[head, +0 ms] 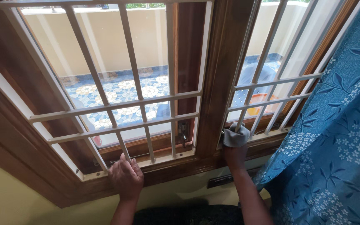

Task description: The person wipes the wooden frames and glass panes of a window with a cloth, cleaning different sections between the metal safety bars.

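My left hand (126,177) rests flat on the lower rail of the wooden window frame (213,83), at the foot of the white metal grille (117,104), with fingers spread and nothing in it. My right hand (235,152) presses a folded grey cloth (235,135) against the bottom corner of the right grille (271,89), beside the wooden centre post. The cloth hides most of the fingers of that hand.
A blue floral curtain (338,137) hangs at the right, close to my right forearm. A metal latch (183,132) sits at the base of the left pane. Beyond the glass lies a patterned tiled balcony floor (126,91). Yellow wall runs below the sill.
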